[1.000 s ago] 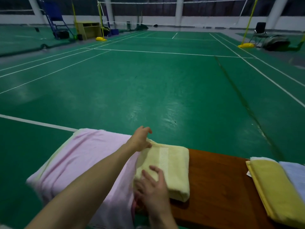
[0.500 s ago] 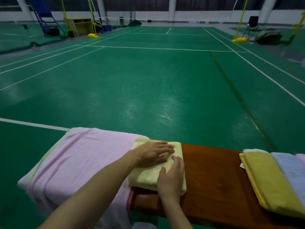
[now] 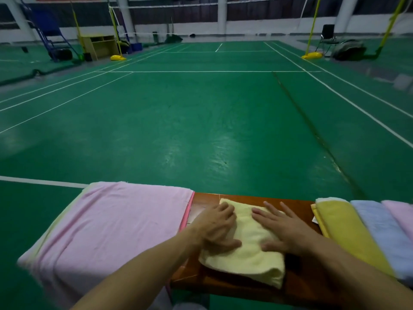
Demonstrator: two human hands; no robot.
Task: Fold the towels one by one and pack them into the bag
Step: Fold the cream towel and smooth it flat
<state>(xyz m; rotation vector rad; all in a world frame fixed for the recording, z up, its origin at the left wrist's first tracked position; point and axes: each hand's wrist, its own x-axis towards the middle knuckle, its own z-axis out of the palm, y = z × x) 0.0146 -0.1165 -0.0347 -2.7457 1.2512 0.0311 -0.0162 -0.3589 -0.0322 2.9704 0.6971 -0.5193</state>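
fluffy terry-cloth yellow towel (image 3: 250, 249), glossy brown wooden bench (image 3: 205, 201), shiny green floor (image 3: 201, 121)

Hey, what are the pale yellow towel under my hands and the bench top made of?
Towel: looks like cotton terry, matte, with a fuzzy nap. Bench top: probably varnished wood or veneer, reddish brown with a slight sheen.

The folded towel (image 3: 248, 256) lies on the table (image 3: 205, 201) under the left hand (image 3: 214, 229) and right hand (image 3: 283, 229), with the spread towel (image 3: 116, 220) left of them and the towel row (image 3: 348, 231) to their right.
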